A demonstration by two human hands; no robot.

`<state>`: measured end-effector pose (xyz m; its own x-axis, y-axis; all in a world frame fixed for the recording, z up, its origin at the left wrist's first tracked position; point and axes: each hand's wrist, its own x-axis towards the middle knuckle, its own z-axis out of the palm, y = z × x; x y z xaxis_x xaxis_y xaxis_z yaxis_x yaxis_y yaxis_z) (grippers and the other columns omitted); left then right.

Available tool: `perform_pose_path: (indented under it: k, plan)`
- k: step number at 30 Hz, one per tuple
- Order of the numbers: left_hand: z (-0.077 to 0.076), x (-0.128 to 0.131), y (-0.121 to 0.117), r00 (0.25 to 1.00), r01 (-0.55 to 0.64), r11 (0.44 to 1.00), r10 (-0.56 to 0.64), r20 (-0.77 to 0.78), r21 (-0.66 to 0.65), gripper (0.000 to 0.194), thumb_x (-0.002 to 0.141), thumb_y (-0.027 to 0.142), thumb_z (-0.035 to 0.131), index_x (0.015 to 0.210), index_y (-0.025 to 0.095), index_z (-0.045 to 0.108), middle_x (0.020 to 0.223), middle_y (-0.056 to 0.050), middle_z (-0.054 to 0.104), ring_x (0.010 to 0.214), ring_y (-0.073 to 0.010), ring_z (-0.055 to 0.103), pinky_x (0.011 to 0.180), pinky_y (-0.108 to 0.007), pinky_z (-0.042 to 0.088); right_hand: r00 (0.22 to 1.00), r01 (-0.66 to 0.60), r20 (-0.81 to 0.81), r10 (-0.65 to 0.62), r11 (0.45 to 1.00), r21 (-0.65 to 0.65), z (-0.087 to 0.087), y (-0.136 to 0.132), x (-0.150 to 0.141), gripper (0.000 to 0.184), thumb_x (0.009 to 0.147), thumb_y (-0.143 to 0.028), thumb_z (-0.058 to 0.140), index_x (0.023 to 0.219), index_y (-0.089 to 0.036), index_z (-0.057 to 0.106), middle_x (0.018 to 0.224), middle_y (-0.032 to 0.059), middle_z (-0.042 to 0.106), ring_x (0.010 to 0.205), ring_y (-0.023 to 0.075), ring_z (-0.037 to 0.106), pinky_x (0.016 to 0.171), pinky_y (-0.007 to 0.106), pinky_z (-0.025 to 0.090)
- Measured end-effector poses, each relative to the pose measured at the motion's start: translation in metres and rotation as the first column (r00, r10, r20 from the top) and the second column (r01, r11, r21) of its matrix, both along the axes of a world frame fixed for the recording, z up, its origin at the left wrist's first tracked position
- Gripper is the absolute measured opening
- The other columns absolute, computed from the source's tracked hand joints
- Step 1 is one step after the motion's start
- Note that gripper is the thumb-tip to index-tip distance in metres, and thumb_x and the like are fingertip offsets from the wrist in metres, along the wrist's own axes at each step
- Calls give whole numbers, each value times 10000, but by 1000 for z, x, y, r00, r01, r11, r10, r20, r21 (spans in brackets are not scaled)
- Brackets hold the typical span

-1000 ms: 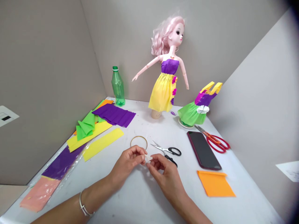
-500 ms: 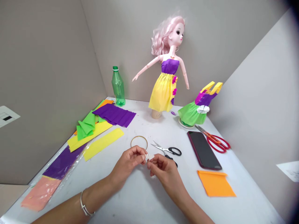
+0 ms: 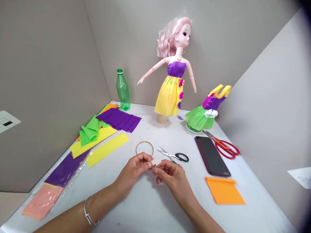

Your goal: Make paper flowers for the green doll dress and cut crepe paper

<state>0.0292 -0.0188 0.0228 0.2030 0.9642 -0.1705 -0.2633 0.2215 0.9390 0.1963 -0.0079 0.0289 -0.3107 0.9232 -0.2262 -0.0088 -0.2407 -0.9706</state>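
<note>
A small white pleated paper fan is pinched between my two hands above the front middle of the table. My left hand grips its left side with thumb and fingertips. On the other side, my right hand holds the lower right part, its fingers curled. Just beyond my left fingers lies a thin gold bangle. Black-handled scissors rest with blades parted behind my right hand, which covers part of one handle.
A pink-haired doll stands at the back, beside a small green-skirted dress. Right are a phone, red-handled scissors and orange paper. Left are purple paper, yellow strips and a green bottle.
The pleated white paper is spread a little wider at the top. My right hand has shifted slightly and covers more of the black scissors' lower handle.
</note>
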Motion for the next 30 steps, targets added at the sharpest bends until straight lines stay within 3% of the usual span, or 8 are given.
perform_pose_path:
  k: [4,9,15,18,30]
  plan:
    - [3,0,1,998,23,998,-20,57,-50,86,834,260,652,837,183,614,815,-4,630,811,-166,611,820,-286,454,1000,1,1,-1,1000,10,-1,0,0,234,757,-400,751,760,-177,679,693,4,684,545,101,537,561,231,430]
    - [6,-1,2,993,36,997,-27,117,-71,122,806,276,694,809,180,618,886,-16,619,852,-185,614,881,-365,495,998,18,63,-22,998,60,-5,-1,2,221,774,-410,732,762,-194,686,595,-26,586,543,114,485,525,236,378]
    - [4,-1,2,985,48,995,-33,169,-84,105,814,246,698,827,167,630,900,-26,600,902,-184,596,914,-364,485,973,25,214,-86,961,275,-13,-1,5,114,826,-331,695,788,-224,710,725,0,585,617,131,438,568,266,339]
    - [3,0,2,981,46,995,-29,192,-84,96,824,232,694,844,160,634,903,-29,606,899,-173,598,933,-350,471,969,27,225,-98,953,300,-13,-2,5,108,840,-334,683,810,-235,713,750,8,583,635,141,446,593,277,345]
    - [1,-2,4,1000,13,1000,-13,17,17,123,832,278,684,825,168,630,923,-18,612,892,-167,613,928,-336,478,979,44,178,-104,950,310,1,0,11,211,837,-383,676,978,-226,665,779,6,599,671,149,498,626,269,408]
